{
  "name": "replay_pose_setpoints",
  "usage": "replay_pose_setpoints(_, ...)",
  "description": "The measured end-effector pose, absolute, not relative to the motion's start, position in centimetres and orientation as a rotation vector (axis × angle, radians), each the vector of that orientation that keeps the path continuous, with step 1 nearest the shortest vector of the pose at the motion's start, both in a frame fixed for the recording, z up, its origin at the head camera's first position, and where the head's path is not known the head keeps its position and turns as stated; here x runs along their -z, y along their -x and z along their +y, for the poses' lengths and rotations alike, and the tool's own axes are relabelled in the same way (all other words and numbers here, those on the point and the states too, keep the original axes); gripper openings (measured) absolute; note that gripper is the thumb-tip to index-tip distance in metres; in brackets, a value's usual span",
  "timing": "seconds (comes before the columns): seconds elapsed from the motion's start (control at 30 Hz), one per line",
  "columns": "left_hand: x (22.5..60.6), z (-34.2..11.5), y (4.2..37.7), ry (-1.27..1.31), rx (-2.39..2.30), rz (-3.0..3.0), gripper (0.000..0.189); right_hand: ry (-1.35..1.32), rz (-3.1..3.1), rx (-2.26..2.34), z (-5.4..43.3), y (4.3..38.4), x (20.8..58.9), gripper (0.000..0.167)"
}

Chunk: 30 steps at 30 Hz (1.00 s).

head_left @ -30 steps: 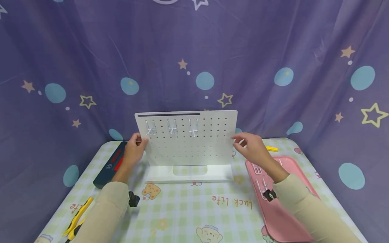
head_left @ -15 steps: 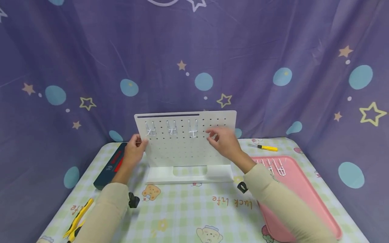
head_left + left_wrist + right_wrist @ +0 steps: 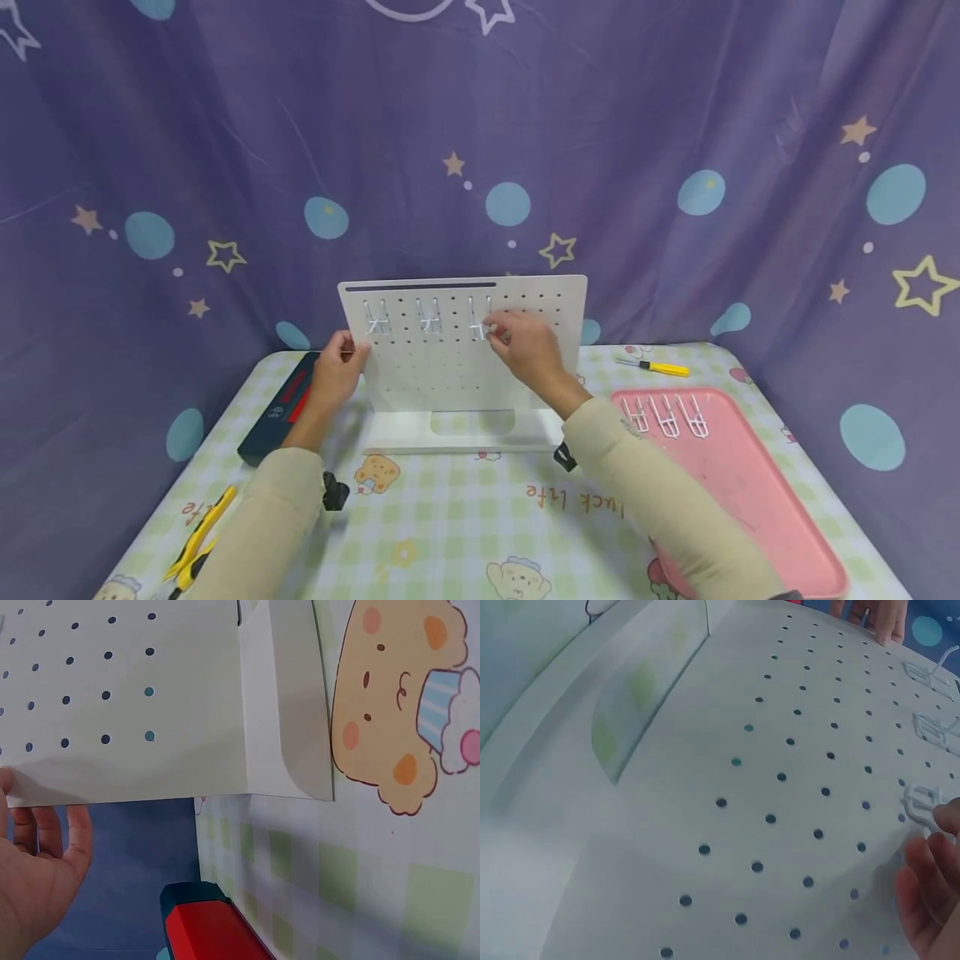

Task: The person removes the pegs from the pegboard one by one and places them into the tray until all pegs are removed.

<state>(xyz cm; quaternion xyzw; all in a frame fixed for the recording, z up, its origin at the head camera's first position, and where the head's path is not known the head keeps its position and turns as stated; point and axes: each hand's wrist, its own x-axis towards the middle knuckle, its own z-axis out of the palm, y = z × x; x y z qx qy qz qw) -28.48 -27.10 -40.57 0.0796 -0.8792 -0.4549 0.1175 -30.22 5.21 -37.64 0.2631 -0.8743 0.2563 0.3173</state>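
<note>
A white pegboard (image 3: 442, 375) stands upright on its base at the far side of the table. Three white wire hooks hang in a row near its top: a left one (image 3: 377, 321), a middle one (image 3: 430, 318) and a third hook (image 3: 477, 328). My left hand (image 3: 335, 377) grips the board's left edge; in the left wrist view its fingers (image 3: 49, 832) reach behind the panel. At the third hook, my right hand (image 3: 528, 346) pinches its right side with thumb and index finger. In the right wrist view, fingertips overlap that hook (image 3: 919, 806).
Several more wire hooks (image 3: 666, 417) lie in a pink tray (image 3: 757, 517) at right. A yellow-handled screwdriver (image 3: 663, 368) lies behind it. On the left are a dark green and red case (image 3: 279, 412) and a yellow-handled tool (image 3: 198, 533). A purple curtain (image 3: 420, 225) hangs behind.
My right hand has moved left from the board's right edge, across its front, to the third hook. The left hand stays on the left edge.
</note>
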Motion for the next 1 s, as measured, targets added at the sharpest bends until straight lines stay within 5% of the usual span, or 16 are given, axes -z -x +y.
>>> replay_pose_setpoints(1.0,40.76,-27.06,28.60,-0.205,1.297,-2.545,0.033,-0.754,-1.975,-0.449,4.21,31.16,38.15,0.010)
